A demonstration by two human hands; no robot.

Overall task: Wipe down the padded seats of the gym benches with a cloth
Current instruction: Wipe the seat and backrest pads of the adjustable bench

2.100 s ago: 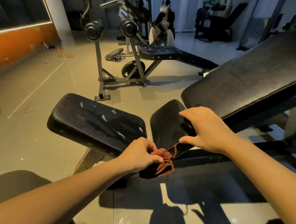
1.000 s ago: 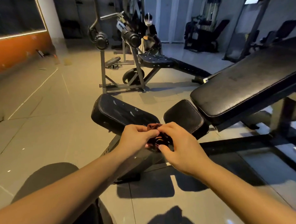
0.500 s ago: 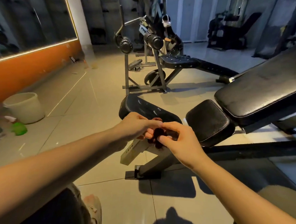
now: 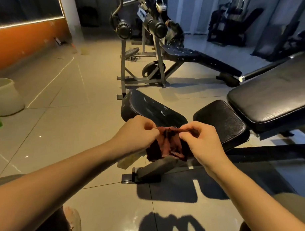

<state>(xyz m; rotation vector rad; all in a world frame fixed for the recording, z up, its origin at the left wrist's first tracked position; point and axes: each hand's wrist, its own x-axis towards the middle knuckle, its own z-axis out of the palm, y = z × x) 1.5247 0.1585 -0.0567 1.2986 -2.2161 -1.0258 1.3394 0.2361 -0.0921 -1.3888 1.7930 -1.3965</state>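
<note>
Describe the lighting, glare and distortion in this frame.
Head view: dim, warm light on the left, bluish at the back; the glossy floor shows glare spots and hard shadows; wide-angle bending at the edges; the left hand, right hand and cloth are slightly soft.

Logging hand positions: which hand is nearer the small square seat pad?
Right. The right hand pinches the cloth directly in front of the small square seat pad; the left hand pinches the cloth's other edge, farther left, in front of the torn pad.
</note>
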